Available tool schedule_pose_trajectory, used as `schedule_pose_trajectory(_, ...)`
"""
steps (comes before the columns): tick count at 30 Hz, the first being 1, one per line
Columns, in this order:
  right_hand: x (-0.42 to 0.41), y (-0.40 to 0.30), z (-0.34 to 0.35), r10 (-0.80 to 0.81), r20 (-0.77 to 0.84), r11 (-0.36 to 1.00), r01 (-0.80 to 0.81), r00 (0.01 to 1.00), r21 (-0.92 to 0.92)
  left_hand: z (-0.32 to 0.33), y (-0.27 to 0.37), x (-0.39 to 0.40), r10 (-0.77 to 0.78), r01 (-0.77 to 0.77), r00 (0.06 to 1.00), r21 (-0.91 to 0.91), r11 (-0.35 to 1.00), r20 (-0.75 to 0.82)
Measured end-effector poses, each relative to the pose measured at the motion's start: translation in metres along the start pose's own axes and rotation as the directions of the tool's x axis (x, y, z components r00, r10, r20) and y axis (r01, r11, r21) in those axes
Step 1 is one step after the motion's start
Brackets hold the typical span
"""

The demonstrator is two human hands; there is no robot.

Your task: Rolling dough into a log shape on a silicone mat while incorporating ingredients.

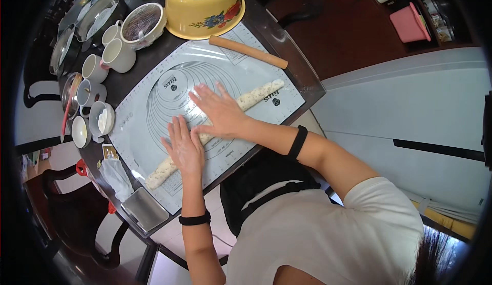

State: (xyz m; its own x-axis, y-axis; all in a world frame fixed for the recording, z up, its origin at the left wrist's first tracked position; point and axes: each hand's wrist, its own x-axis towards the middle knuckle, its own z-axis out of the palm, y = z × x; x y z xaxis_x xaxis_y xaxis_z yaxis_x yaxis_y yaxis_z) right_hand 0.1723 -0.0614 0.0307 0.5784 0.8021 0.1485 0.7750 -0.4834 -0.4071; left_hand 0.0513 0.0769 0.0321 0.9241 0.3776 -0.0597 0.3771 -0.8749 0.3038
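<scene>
A long roll of pale, speckled dough [256,96] stretches diagonally over a grey silicone pastry mat [134,131] printed with circles and rulers. Flat on its middle rest both of my hands, palms down. My left hand [186,149] lies nearer the dough's lower-left end, its fingers extended and whitish on the back. Just up and right of it is my right hand [219,112], fingers spread, its thumb close to the left hand. Neither hand grips anything; the dough under the palms is hidden. A wooden rolling pin [248,52] lies across the mat's far right part.
An upturned yellow enamel basin [203,6] stands at the far side. Along the left are several mugs [119,56], a lined basket [143,25], a bowl with white powder [102,119] and a kitchen scale [146,209]. The dark table's edge [313,89] runs close to my body.
</scene>
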Motion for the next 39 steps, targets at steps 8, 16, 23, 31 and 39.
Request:
schedule_pose_trajectory(8, -0.069, 0.019, -0.009, 0.034, 0.050, 0.999, -0.034, 0.998, 0.000, 0.015, 0.024, -0.040, 0.215, -0.216, 0.976, -0.022, 0.976, -0.039)
schedule_pose_trajectory(16, -0.049, 0.027, -0.018, -0.001, 0.061, 1.000, 0.002, 0.998, -0.017, 0.012, 0.015, -0.024, 0.149, -0.149, 0.988, 0.005, 0.989, -0.028)
schedule_pose_trajectory(23, -0.032, 0.046, -0.023, -0.014, 0.061, 0.998, 0.017, 0.998, -0.063, 0.008, 0.025, -0.029, 0.173, -0.176, 0.982, -0.035, 0.984, -0.070)
schedule_pose_trajectory(31, -0.059, 0.048, -0.034, -0.052, 0.198, 0.999, 0.054, 0.979, -0.006, 0.004, 0.018, -0.049, 0.269, -0.279, 0.959, -0.148, 0.949, -0.085)
schedule_pose_trajectory(39, 0.006, 0.005, -0.001, 0.136, 0.096, 0.953, -0.157, 0.986, 0.260, 0.002, -0.009, -0.002, 0.084, -0.107, 0.985, -0.159, 0.981, -0.149)
